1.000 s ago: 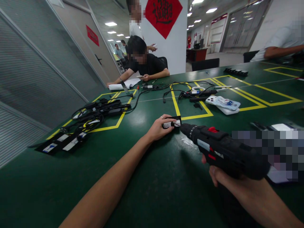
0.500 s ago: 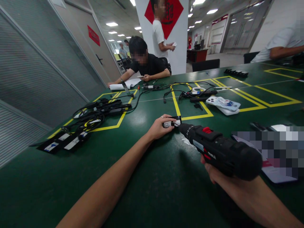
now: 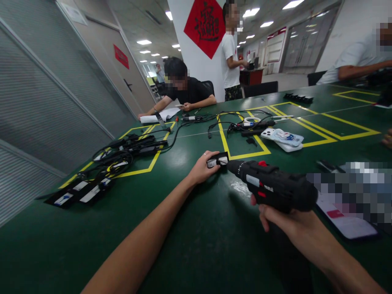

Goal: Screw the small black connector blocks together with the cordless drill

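My left hand is closed on a small black block with a white label, pressing it to the green table. A ring shows on one of its fingers. My right hand grips the handle of a black cordless drill with red buttons. The drill lies nearly level, and its nose touches the right end of the small block.
Black adapters and tangled cables lie in a yellow-taped square at the left. Two phones and more cables sit beyond the block. A seated person and a standing person are at the far end. Another person's arm rests at the far right.
The view has shifted a little and the drill now sits slightly lower and nearer the block. The standing person in the background has walked to the right. My left hand has kept its hold.
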